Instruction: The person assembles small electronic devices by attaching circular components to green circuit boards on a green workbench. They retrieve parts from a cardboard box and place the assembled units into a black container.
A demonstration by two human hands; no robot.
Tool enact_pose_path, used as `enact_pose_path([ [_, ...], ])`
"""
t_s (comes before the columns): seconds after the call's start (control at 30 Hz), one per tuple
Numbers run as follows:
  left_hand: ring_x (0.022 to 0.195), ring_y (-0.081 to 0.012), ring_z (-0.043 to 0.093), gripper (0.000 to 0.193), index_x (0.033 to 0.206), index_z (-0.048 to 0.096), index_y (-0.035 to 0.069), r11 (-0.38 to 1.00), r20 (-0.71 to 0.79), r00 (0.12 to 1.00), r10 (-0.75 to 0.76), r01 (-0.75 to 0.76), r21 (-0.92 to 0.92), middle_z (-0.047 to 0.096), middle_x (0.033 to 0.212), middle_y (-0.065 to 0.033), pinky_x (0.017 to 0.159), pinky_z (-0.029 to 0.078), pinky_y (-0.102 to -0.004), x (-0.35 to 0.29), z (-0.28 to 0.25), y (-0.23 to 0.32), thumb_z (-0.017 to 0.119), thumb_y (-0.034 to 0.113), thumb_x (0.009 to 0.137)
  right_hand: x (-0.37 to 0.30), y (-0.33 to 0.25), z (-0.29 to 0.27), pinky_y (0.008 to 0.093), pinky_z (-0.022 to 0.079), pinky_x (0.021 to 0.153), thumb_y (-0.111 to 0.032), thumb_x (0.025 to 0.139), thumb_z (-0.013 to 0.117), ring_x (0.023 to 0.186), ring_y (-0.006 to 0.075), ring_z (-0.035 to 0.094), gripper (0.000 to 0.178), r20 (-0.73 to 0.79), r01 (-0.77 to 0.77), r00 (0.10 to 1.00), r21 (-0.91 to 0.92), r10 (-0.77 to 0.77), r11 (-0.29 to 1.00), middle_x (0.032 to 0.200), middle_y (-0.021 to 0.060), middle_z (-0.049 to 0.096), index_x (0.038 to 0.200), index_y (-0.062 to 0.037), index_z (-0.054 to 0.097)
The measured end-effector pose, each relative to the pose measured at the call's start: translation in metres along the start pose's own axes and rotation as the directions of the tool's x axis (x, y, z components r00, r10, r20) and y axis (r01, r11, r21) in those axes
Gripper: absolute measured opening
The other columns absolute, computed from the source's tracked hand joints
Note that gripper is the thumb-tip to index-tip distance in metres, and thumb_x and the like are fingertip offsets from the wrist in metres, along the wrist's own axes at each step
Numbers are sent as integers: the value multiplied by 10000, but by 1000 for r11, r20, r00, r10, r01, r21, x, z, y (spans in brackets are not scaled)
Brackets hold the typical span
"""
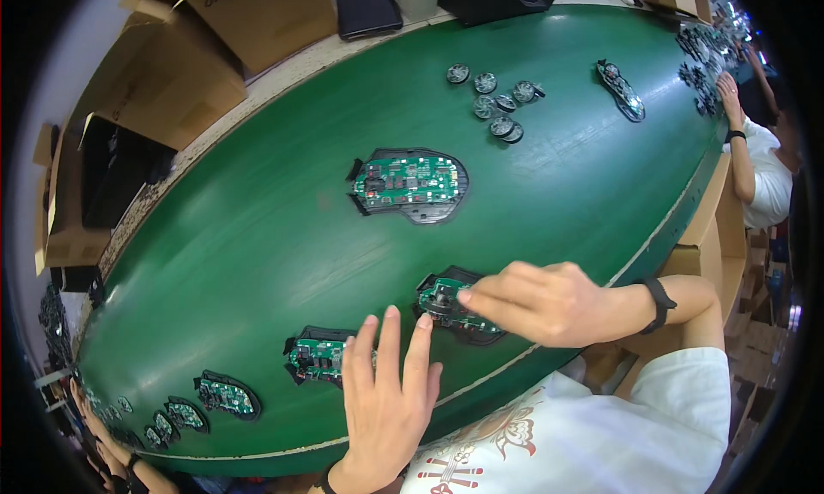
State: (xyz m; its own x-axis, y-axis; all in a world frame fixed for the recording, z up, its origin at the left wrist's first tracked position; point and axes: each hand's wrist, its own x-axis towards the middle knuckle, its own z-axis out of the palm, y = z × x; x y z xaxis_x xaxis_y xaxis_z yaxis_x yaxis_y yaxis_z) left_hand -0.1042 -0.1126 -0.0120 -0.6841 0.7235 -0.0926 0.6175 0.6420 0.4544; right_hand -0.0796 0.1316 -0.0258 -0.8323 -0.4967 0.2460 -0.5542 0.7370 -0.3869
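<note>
My right hand [541,303] has its fingers closed in a pinch over a black plastic shell with a green circuit board [481,324]. A dark round part [439,298] lies on that board by the fingertips; whether they grip it or only press on it is hidden. My left hand [386,391] is open with fingers spread, palm down. Its fingers partly cover a second shell with a circuit board [316,357], and its index fingertip reaches the edge of the first shell. Farther off lies a larger-looking shell with a board [412,185], nothing touching it.
The green work surface [257,228] carries several round dark wheel-like parts [485,82] and a narrow shell [621,90] at the far right. Several smaller boards [227,395] line the near left. Cardboard boxes [163,73] stand along the far edge. Another person's hand [728,90] is beside piled parts.
</note>
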Motion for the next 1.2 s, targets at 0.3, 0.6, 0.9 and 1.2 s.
enact_pose_path([
  [0.3,1276,-412,415,683,1362,576,220,989,108,986,129,-135,57,415,1457,-194,1024,398,-545,10,20,-9,777,118,718,-31,-17,7,274,453,437,-131,761,752,713,146,558,179,29,-321,947,191,321,928,836,12,567,911,-68,679],
  [0.6,1163,-330,495,596,1354,577,363,962,42,989,145,-151,228,486,1401,-216,962,459,-527,0,27,-10,550,53,845,-32,-19,22,263,438,416,-100,744,755,717,136,539,179,-4,-295,953,235,304,926,844,7,551,903,-65,681],
  [0.9,1202,-375,486,637,1295,621,354,970,83,989,120,-134,201,435,1439,-252,1000,426,-540,1,25,-11,752,106,723,-30,-22,23,237,416,399,-85,676,806,702,129,558,265,20,-241,970,160,241,957,843,-7,615,929,-78,729],
  [1.2,1220,-398,467,568,1358,527,82,998,11,1000,19,-20,54,420,1433,-223,1045,373,-513,-9,-19,-18,727,152,831,-28,-34,20,220,451,522,-406,817,717,941,128,601,495,99,-81,990,-211,104,974,1097,18,645,1172,-65,668],
])
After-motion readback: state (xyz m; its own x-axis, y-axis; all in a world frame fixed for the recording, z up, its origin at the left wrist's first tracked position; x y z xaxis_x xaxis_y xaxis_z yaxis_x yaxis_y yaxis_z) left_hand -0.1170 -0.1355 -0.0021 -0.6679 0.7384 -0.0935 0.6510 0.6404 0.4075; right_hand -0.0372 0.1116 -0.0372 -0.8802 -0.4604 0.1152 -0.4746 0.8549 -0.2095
